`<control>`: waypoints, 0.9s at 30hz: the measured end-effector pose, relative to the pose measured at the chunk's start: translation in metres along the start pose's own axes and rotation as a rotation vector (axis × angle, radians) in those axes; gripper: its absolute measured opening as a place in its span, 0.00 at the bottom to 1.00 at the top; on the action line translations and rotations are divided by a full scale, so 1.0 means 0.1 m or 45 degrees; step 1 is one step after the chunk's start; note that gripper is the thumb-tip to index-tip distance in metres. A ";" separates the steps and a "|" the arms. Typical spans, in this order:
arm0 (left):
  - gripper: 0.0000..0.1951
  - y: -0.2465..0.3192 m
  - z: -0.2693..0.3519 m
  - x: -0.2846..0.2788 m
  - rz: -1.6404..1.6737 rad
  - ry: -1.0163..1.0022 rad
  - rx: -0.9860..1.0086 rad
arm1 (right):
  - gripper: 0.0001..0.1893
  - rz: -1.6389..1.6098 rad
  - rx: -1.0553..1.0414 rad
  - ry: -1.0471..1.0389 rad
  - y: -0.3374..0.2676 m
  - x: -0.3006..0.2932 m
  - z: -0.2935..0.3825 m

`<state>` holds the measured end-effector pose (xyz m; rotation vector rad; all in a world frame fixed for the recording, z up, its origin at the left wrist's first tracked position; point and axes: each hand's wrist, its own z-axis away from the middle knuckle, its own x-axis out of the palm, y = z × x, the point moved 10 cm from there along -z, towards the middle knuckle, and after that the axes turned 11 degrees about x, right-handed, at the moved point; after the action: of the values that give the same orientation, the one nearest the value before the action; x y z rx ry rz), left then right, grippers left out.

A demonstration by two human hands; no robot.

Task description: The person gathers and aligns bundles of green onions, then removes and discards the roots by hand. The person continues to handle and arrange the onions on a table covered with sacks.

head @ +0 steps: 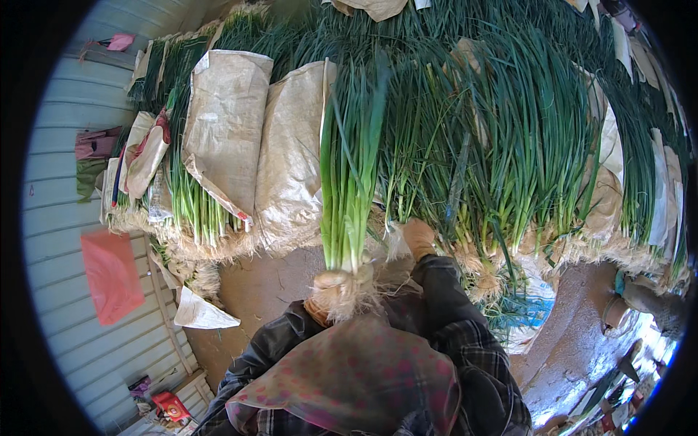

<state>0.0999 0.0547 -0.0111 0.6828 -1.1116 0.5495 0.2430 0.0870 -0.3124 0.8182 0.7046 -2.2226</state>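
Note:
My left hand [327,286] is closed around the lower stalks of a bunch of green onions [351,201], just above the pale, hairy roots [351,305]. The bunch stands upright before my chest, leaves pointing away from me. My right hand [419,238] reaches forward to the root end of the loose green onions [420,180] heaped in front. Beside its fingers is a thin whitish piece [397,242], perhaps plastic film. The fingertips are hidden, so any grip there is unclear.
Beige woven sacks [226,125] cover onions to the left. More onion bundles [641,180] line the right. A white sack with blue print [531,310] lies low on the right, by the wet brown floor [572,327]. At far right, part of another person [651,305] shows.

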 end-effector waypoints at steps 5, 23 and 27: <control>0.25 0.07 0.17 -0.64 -0.198 0.561 -0.065 | 0.28 -0.754 -0.143 -0.394 -0.25 -0.43 0.34; 0.23 -0.49 -0.10 -0.39 -0.153 0.459 -0.546 | 0.20 -1.324 -0.029 -0.364 -0.03 -1.47 1.40; 0.24 -0.49 -0.10 -0.45 -0.092 0.460 -0.487 | 0.16 -0.317 -0.285 0.348 -0.33 -1.66 1.53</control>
<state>0.1249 0.0259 -0.0672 0.2747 -0.8166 0.3649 0.2625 0.0721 -0.0855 0.9728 1.2222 -2.2130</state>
